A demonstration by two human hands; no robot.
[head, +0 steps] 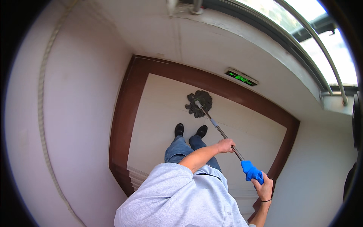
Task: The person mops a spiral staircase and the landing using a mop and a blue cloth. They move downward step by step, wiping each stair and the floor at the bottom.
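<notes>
A string mop with a dark grey head point(205, 99) rests on the pale tiled floor, beyond my black shoes. Its metal handle point(222, 132) slants from there towards the lower right. My left hand point(226, 145) is wrapped around the middle of this handle, with the forearm crossing in front of my body. A blue cloth point(251, 171) is bunched around the handle's upper end. There my right hand point(263, 185) grips the cloth and the handle end together; a thin dark band circles that wrist.
Reddish-brown border tiles point(181, 69) edge the floor along white walls point(76, 99). A lit green exit sign point(241, 77) is mounted low on the far wall. Steps point(136, 178) lie behind me. Metal rails point(326, 54) cross a window at upper right. A rope-like line point(42, 113) runs along the left wall.
</notes>
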